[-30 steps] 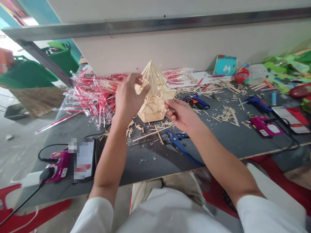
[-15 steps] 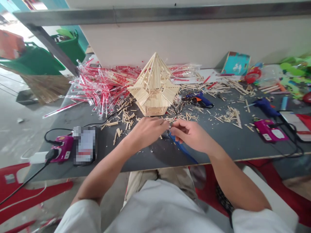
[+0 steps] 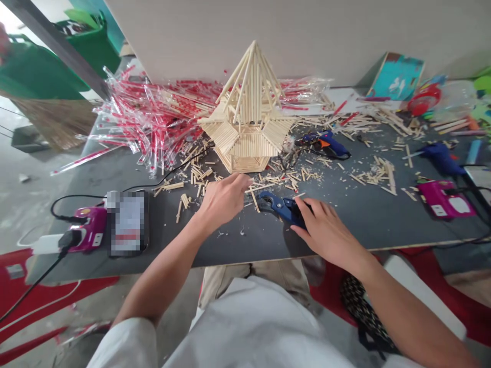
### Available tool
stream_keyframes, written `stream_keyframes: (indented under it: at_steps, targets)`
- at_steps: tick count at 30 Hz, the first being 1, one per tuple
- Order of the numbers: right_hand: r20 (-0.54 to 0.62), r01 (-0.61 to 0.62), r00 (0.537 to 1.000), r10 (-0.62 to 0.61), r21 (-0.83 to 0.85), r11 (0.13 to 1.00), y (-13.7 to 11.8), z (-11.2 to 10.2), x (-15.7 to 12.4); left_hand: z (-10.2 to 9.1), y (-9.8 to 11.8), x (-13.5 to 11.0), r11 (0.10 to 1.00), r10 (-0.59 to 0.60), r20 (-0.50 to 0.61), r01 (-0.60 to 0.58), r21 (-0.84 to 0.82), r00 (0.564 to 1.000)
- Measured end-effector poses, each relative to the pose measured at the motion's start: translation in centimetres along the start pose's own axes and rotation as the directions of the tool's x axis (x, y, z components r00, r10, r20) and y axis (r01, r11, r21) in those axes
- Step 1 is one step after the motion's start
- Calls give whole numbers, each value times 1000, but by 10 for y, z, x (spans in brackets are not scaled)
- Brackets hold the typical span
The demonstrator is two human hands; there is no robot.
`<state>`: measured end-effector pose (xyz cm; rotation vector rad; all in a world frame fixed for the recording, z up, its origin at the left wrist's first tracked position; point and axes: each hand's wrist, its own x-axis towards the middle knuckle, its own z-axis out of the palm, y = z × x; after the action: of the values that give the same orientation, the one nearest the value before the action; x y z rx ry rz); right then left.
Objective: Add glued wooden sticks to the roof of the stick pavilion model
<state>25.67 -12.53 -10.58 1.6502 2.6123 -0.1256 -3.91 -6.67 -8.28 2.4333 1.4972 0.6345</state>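
Observation:
In front of me stands a small house-like model (image 3: 251, 138) of pale thin sticks, with a pointed roof frame. My left hand (image 3: 226, 199) is just before its base, fingers bent and pressed together; what they pinch, if anything, is too small to make out. A short stick (image 3: 254, 199) shows below those fingertips. My right hand (image 3: 326, 227) is on the handles of a blue hand cutter (image 3: 282, 206) with a curved jaw, thumb on the near side and fingers on the far side. The cutter's jaw points left, and its handle ends are hidden under the palm.
Red-and-clear plastic wrappers (image 3: 153, 115) heap at the back left. Cut stick pieces (image 3: 378, 174) litter the table (image 3: 245, 250). Two blue glue guns (image 3: 332, 145) lie to the right. A phone (image 3: 128, 225) and purple power adapters (image 3: 90, 227) with cables lie near the front.
My hands have moved apart. The right has gone from the left fingertips down onto the cutter, which has turned somewhat. The view has tilted down and shifted slightly.

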Motion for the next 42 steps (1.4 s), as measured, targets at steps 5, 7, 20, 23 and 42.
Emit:
stream_keyframes:
  at_steps: [5,7,20,23,42]
  targets:
    - [98,-120,992,83,487,865,1,-16,1,2,0,0,994,-110,-77,107,-35,991]
    - [160,-216,976,144,730,649,-6,-22,4,3,3,0,995,-101,-72,99,-28,992]
    - [7,-74,987,160,907,415,-88,-29,31,9,1,-2,999,-40,-129,35,-39,991]
    - [-18,-67,986,168,868,492,-96,-31,31,8,-1,-1,1000,-15,-132,14,-12,991]
    - [-30,-122,967,251,816,566,-112,-26,31,1,-4,2,1000,21,-121,-22,-5,992]
